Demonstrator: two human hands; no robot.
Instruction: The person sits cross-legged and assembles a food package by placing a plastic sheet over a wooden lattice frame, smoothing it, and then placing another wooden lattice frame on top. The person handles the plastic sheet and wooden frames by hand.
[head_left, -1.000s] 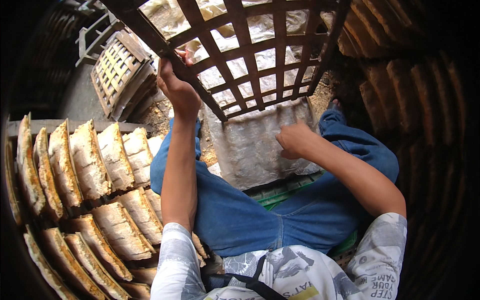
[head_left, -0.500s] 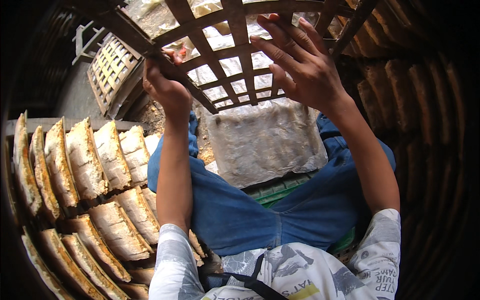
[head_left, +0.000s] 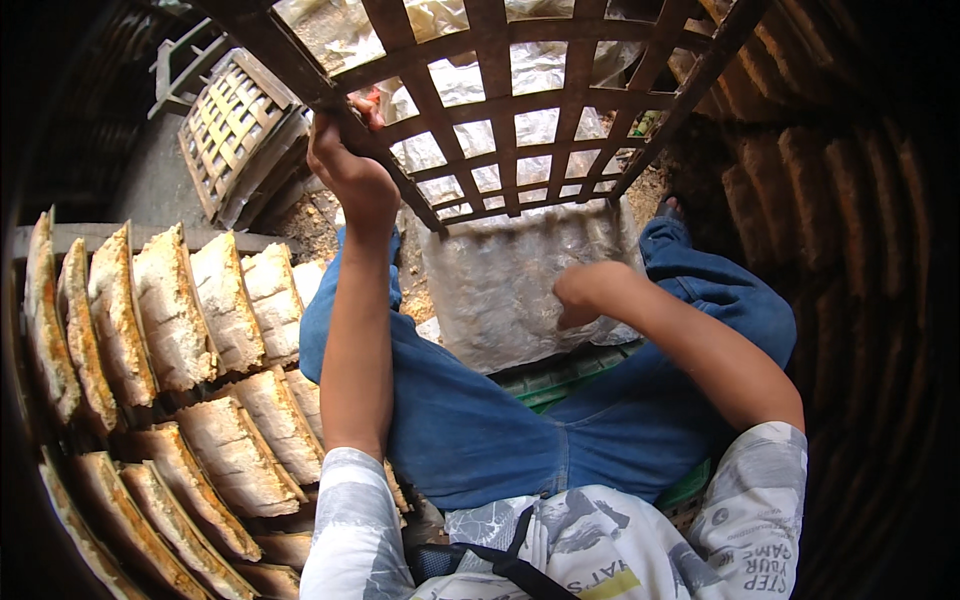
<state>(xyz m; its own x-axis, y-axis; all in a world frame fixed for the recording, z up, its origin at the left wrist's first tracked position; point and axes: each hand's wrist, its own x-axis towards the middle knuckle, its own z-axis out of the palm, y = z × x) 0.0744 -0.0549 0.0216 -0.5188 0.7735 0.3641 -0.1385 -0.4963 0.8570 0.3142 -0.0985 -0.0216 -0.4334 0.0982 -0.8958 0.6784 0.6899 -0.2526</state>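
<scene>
In the upper middle a slatted wooden lattice frame (head_left: 510,105) stands tilted, with wide square gaps. My left hand (head_left: 350,180) is closed round its left side rail. Below the lattice, between my knees, lies a flat bundle wrapped in clear, wrinkled plastic (head_left: 480,300). My right hand (head_left: 590,293) is over the right part of this plastic, off the lattice. It is blurred and its fingers are turned out of sight, so I cannot tell whether they grip the plastic.
Rows of upright slabs with a pale, crumbly coating (head_left: 175,310) stand close on my left. Dark curved slabs (head_left: 800,200) line the right side. More woven lattice frames (head_left: 235,130) are stacked at the far left. A green crate edge (head_left: 560,385) shows under the bundle.
My right hand has left the lattice and come down toward me over the plastic-wrapped bundle. My left hand still holds the lattice, which has shifted slightly right.
</scene>
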